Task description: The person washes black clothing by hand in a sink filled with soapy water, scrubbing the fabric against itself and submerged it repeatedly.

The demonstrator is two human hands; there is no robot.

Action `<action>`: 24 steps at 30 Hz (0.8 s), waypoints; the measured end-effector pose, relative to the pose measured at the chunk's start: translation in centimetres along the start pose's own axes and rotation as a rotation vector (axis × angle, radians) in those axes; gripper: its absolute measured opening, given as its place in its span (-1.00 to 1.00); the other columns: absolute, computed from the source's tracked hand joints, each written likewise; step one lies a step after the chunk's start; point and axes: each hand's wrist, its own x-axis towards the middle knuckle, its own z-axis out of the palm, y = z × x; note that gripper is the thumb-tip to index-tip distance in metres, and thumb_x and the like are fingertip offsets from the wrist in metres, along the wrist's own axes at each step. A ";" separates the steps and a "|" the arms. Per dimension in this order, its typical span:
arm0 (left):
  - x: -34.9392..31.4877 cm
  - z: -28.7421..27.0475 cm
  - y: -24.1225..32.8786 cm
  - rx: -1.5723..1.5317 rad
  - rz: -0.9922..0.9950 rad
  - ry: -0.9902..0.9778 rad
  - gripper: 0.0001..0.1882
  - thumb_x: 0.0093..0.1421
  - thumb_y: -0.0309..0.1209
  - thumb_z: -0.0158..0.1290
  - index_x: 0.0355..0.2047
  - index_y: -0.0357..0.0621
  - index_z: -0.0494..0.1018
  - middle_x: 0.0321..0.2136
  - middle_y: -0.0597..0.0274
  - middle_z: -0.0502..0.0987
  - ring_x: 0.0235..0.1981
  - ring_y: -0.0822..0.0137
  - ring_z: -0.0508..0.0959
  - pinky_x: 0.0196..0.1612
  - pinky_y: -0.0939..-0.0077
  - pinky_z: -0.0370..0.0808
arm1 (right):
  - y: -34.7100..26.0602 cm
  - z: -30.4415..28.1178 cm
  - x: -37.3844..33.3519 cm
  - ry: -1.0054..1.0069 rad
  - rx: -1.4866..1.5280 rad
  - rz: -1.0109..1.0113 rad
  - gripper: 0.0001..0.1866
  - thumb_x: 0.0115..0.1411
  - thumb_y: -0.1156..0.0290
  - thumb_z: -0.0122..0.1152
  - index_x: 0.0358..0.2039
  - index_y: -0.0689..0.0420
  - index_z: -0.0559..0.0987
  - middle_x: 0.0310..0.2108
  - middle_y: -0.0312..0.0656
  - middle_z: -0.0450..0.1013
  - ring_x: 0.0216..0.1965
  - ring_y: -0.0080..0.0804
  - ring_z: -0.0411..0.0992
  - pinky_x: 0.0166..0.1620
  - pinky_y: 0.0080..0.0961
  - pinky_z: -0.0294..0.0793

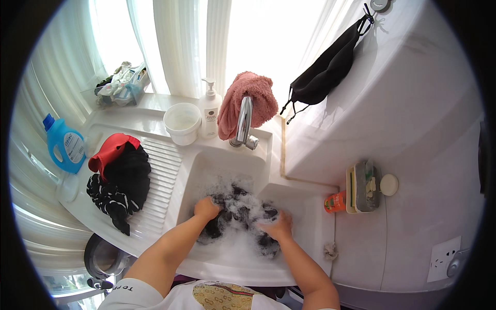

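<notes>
Dark wet clothing (223, 219) lies in foamy water in the white sink (192, 178). At its left side, my left hand (206, 208) is closed on a fold of the cloth. My right hand (279, 226) grips the cloth's right side, its fingertips partly hidden by suds. White foam covers much of the fabric between the hands, so its shape cannot be made out. Above the sink stands a chrome faucet (245, 121), with a pink fluffy towel (258, 93) draped behind and around it.
Left, a ribbed washboard (164, 173) bears black clothes (132, 173) and a red visor-like piece (114, 150). Nearby stand a blue detergent bottle (66, 144), white tub (182, 126) and pump bottle (210, 113). A black mask (325, 72) and caddy (363, 188) hang right.
</notes>
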 end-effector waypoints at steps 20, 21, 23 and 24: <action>-10.2 -12.3 0.8 0.240 0.331 0.115 -0.38 0.05 -0.03 0.08 0.09 -0.05 0.36 0.03 -0.11 0.40 0.08 0.01 0.39 0.04 0.23 0.40 | -10.9 -3.4 -5.9 -0.115 -0.081 -0.993 -0.08 -0.15 -0.21 0.28 0.11 0.19 0.39 0.34 0.07 -0.29 0.34 0.19 -0.37 0.30 0.08 -0.21; -9.9 -11.5 1.0 0.306 0.417 0.101 -0.38 0.09 -0.01 0.04 0.13 0.03 0.31 0.11 -0.12 0.28 0.14 -0.06 0.30 0.08 0.14 0.34 | -10.0 -1.7 -5.6 -0.178 0.010 -0.854 0.01 -0.17 -0.28 0.26 0.16 0.19 0.30 0.34 0.10 -0.33 0.33 0.23 -0.41 0.29 0.09 -0.23; -9.1 -9.2 1.6 0.444 0.584 0.075 -0.36 0.15 0.05 -0.03 0.22 0.20 0.19 0.26 -0.15 0.03 0.25 -0.19 0.10 0.17 -0.04 0.20 | -8.0 2.7 -3.5 -0.297 0.200 -0.573 0.20 -0.23 -0.41 0.22 0.27 0.18 0.14 0.34 0.17 -0.43 0.33 0.29 -0.50 0.29 0.10 -0.28; -7.3 -7.7 0.4 0.392 0.519 -0.129 -0.40 0.20 0.07 -0.14 0.22 0.21 0.21 0.33 -0.11 -0.23 0.31 -0.30 -0.19 0.22 -0.25 -0.02 | -8.7 3.0 -3.0 -0.467 0.108 -0.517 0.29 -0.27 -0.43 0.24 0.33 0.11 -0.02 0.33 0.21 -0.56 0.32 0.24 -0.62 0.28 0.15 -0.28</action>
